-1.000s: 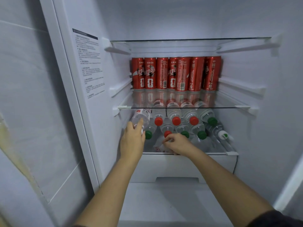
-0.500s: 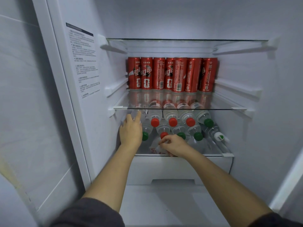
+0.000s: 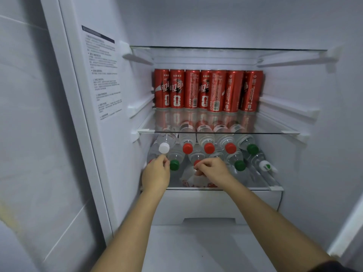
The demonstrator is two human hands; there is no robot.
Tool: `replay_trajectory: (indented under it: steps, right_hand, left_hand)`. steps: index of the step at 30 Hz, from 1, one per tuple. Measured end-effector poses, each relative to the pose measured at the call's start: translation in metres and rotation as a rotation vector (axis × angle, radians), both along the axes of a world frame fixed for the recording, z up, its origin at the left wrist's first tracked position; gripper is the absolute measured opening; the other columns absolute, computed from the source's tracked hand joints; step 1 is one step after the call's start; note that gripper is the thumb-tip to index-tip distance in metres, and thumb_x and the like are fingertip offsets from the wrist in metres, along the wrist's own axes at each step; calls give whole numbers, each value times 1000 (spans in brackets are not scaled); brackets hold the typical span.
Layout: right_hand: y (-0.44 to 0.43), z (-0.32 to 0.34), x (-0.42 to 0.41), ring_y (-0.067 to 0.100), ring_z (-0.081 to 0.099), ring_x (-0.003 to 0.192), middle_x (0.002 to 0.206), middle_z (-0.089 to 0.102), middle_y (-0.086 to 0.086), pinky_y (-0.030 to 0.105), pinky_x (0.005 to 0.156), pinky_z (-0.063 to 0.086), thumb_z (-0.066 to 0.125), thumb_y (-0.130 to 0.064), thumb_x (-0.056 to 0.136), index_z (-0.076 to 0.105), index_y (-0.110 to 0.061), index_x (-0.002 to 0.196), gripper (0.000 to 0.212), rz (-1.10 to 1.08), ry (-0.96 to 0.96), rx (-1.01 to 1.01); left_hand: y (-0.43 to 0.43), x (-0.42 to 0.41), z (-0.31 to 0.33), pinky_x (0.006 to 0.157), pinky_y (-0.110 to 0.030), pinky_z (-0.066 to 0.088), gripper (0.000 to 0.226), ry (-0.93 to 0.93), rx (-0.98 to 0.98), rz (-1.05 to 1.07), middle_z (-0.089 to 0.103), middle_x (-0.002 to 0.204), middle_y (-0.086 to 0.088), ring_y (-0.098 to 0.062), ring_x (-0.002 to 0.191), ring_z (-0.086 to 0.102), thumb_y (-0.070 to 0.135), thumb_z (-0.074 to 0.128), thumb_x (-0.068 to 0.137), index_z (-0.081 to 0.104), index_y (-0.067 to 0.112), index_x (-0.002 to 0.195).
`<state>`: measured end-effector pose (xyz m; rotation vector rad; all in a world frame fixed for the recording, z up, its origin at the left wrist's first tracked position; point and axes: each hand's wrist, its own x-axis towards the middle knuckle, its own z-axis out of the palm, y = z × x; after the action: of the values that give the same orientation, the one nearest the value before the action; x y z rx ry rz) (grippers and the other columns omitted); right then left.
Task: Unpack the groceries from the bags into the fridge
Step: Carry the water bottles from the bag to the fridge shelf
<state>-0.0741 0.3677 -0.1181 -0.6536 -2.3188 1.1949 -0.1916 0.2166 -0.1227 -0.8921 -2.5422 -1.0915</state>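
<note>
- The fridge has smooth white plastic walls with moulded ribs on both sides, and a sheet of printed text is stuck to the left wall.
- Two clear glass shelves show: an upper glass shelf with nothing visible on it, and a middle glass shelf that reflects what stands on it.
- Seven tall, slim red cans of glossy metal stand upright in a tight row at the back of the middle glass shelf.
- On the lower shelf, clear ribbed plastic bottles lie on their sides in two layers, with their round caps facing out.
- The top layer shows five caps: one white, three red and one green.
- Lower down are two green caps, one red cap partly behind fingers, and one white cap with a green mark at the far right.
- The white-capped bottle lies at the left end of the top layer, just above the left hand.
- The left hand has curled fingers with thumb and fingertip close together, and I cannot tell whether it pinches anything.
- The right hand curls its fingers round the neck of the front bottle, which is clear with a red-and-white label and lies near the shelf's front edge.
- A white plastic drawer with a recessed grip sits below the lower shelf.
</note>
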Motion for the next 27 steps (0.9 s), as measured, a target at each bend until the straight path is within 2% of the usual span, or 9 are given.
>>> replay_trajectory:
  steps: [3,6,9,12,14,20,24,27]
  right_hand:
    - [1,-2,-1,3,69,83,82,74,-10,25,82,54,61,-20,94,71,-28,85,16,6,24,-27]
    - [1,2,1,3,70,80,81,74,-9,24,80,56,62,-20,94,72,-26,86,14,32,4,-20]
    - [2,7,9,4,70,74,76,73,-9,16,66,54,61,-17,95,72,-23,87,15,-10,59,-32]
    - [13,11,25,4,68,66,73,72,-4,14,57,52,60,-12,94,70,-21,80,19,-210,212,-61]
    - [19,12,34,5,68,67,75,71,-3,15,58,52,59,-12,95,69,-21,79,20,-291,225,-44]
    - [20,15,36,4,67,70,74,71,-5,19,67,53,57,-16,95,69,-21,80,19,-312,165,16]
    - [11,16,48,3,65,78,81,69,-10,17,67,48,58,-21,96,68,-24,86,15,-284,121,65]
    - [-1,11,68,6,62,85,89,67,-9,20,73,50,59,-19,94,69,-20,98,11,-260,101,134]
  left_hand:
    - [3,-2,-3,72,-38,41,20,78,-36,0,63,101,-12,-29,89,55,22,46,101,62,10,101]
    - [1,4,-8,76,-42,45,18,99,0,-12,62,98,-11,-30,91,56,19,47,100,61,9,97]
    - [0,7,0,61,-33,41,16,55,181,-17,59,82,-3,-22,74,55,20,50,98,53,16,82]
    - [8,4,16,51,-20,28,17,7,269,-14,56,78,1,-15,67,49,18,49,99,50,17,81]
    - [14,0,21,51,-19,23,18,-14,278,-14,54,79,0,-16,68,47,15,48,99,50,15,81]
    - [18,0,23,51,-23,22,18,-29,262,26,51,82,-1,-16,70,44,14,46,100,48,15,82]
    - [8,10,21,56,-25,32,11,-82,240,-27,57,82,1,-18,73,52,19,52,97,53,15,86]
    - [-7,32,12,54,-23,33,5,-99,213,-65,56,77,9,-13,72,54,23,57,93,55,20,88]
